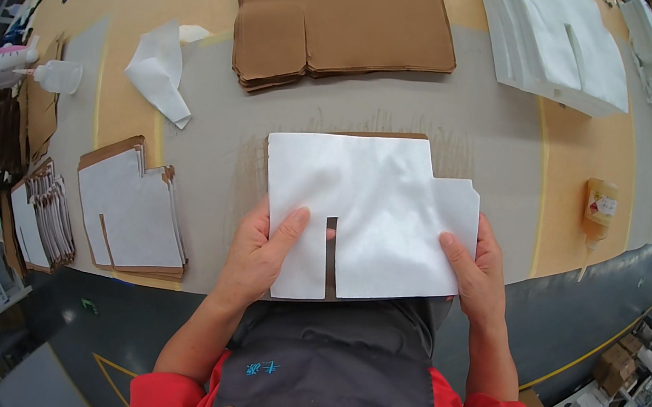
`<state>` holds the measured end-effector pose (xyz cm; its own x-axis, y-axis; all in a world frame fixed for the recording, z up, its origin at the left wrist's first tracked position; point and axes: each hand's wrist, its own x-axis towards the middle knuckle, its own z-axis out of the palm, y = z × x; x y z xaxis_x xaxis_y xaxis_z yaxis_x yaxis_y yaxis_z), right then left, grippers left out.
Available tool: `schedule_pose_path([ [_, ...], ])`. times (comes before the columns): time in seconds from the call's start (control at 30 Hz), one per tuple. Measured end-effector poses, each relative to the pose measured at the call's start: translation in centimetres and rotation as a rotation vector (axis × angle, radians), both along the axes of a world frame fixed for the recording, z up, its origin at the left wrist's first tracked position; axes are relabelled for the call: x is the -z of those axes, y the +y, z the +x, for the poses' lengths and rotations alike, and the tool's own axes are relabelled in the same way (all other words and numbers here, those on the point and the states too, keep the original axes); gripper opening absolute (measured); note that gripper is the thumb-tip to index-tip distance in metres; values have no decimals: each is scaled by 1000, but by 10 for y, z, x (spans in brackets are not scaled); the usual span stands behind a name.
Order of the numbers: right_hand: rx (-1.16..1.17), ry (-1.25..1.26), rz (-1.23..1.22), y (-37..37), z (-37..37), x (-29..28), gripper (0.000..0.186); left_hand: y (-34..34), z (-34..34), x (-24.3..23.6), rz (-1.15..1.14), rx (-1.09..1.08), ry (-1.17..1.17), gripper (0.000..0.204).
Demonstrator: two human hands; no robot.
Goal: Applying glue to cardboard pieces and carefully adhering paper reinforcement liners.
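My left hand [253, 253] and my right hand [486, 275] grip a white foam-like sheet [392, 223] by its left and right edges, thumbs on top. The sheet has a stepped upper right corner and a narrow slot cut up from its near edge. A brown piece [381, 133] peeks out along its far and left edges, so it seems to lie under the white one; most of it is hidden. The two are held over the table's near edge, in front of my apron. Beyond them lies a stack of brown cut pieces [356, 23].
White sheets are stacked [543, 41] at the far right. A yellowish squeeze bottle [600, 205] lies near the right edge. At left are a stack of white-faced brown pieces [137, 211], a fanned row of similar pieces [46, 217], a crumpled white scrap [160, 74] and a clear bottle [60, 76].
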<state>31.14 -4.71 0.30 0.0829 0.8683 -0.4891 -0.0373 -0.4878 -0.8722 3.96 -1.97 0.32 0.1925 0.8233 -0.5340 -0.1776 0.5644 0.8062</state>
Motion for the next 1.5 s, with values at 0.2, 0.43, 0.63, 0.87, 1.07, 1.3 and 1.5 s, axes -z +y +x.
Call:
schedule_pose_path([
  [0.2,23,-22,58,1,-2,5,39,0,0,3,5,3,7,35],
  [0.43,-22,-10,-38,1,0,-2,39,0,-1,2,11,-26,18,31],
  [0.63,32,-5,21,1,-4,1,39,1,-4,1,110,5,154,33],
  [0.87,20,4,-26,2,-3,-3,39,0,4,11,410,-113,408,53],
  [1.07,41,-51,24,2,-7,1,38,0,-6,-3,412,91,649,53],
  [1.3,26,-63,18,3,-6,-3,39,0,-8,0,344,84,637,38],
  [1.5,43,-59,17,3,-8,-3,39,-1,-9,6,444,93,680,40],
])
